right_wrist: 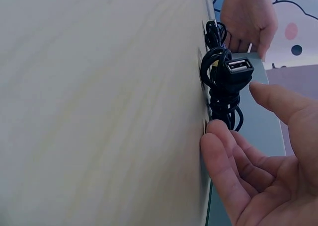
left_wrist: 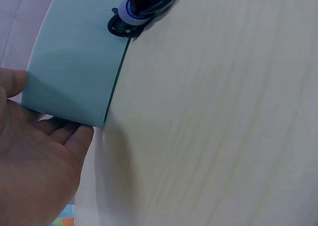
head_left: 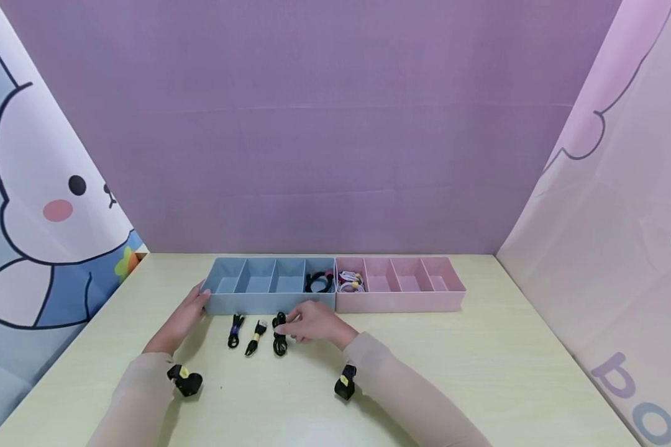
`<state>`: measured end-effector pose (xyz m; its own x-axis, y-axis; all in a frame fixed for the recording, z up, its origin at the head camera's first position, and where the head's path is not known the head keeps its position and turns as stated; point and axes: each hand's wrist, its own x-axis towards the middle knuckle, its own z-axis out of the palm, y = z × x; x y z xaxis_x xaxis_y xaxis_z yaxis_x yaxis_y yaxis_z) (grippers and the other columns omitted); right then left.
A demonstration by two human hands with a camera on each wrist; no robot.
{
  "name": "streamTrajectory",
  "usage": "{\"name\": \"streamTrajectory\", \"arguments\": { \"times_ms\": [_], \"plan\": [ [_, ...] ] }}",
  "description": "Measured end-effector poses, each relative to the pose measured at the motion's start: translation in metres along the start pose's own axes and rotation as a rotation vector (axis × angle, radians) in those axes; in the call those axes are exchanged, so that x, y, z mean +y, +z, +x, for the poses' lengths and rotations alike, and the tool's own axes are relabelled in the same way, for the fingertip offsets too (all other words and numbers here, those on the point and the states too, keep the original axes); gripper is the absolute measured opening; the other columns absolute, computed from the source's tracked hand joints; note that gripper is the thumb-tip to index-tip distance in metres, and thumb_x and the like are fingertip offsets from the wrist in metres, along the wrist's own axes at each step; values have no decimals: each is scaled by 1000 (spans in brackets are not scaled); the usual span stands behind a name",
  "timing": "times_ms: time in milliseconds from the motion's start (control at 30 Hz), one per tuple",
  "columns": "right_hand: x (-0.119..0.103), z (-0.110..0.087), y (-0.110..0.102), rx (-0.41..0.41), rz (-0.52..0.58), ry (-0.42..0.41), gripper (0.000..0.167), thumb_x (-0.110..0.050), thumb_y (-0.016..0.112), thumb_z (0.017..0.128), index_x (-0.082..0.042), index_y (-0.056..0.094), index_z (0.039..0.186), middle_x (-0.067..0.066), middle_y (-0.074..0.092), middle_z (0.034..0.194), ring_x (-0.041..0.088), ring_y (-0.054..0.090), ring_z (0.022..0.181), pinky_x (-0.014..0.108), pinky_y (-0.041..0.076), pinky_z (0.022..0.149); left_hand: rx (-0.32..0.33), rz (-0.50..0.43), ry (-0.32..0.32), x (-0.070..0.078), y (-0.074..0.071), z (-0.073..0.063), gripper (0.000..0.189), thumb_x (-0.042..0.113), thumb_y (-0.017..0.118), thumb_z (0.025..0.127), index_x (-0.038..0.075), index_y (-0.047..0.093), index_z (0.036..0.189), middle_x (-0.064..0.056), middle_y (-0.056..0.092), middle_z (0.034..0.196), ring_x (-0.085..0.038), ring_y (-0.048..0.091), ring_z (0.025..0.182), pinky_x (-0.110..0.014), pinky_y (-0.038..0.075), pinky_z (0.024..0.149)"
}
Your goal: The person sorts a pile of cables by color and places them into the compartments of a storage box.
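Rightmost black cable [head_left: 280, 346] is left on counter [head_left: 268, 403] before blue box [head_left: 268, 304] | right hand [head_left: 315, 321]: spread, nothing pinched yet | box end is held by left hand [head_left: 187, 311] | cable should be pinched mid-bundle, coil undisturbed

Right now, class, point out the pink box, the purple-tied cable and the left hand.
Pink box [head_left: 399, 303], head view: its front wall.
Purple-tied cable [left_wrist: 132, 14], left wrist view: the purple tie.
Left hand [head_left: 187, 311], head view: middle of the hand.
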<state>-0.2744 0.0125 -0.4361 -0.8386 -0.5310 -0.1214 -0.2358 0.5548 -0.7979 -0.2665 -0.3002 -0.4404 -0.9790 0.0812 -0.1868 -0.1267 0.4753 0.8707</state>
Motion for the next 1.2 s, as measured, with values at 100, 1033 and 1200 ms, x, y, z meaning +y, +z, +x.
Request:
{"name": "streamTrajectory", "arguments": {
  "times_ms": [100,1033,1200],
  "plan": [
    [1,1,2,4,11,11,39,-43,77,89,-8,73,106,1,70,70,16,68,63,26,57,60,-1,-6,-5,1,0,0,71,49,18,109,11,-15,159,-25,-12,163,-49,-6,147,-67,6,116],
    [5,7,9,-58,119,29,27,-35,78,88,-11,74,77,5,69,67,16,67,60,28,60,58,-4,-1,-14,1,0,0,70,49,17,109,12,-16,158,-24,-14,163,-49,-8,147,-68,5,116],
    [3,6,8,-54,125,30,23,-33,79,88,-11,75,83,4,71,71,17,68,63,28,60,59,1,2,-13,2,1,1,68,45,17,110,11,-15,159,-24,-13,163,-48,-7,148,-66,5,117]
  ]
}}
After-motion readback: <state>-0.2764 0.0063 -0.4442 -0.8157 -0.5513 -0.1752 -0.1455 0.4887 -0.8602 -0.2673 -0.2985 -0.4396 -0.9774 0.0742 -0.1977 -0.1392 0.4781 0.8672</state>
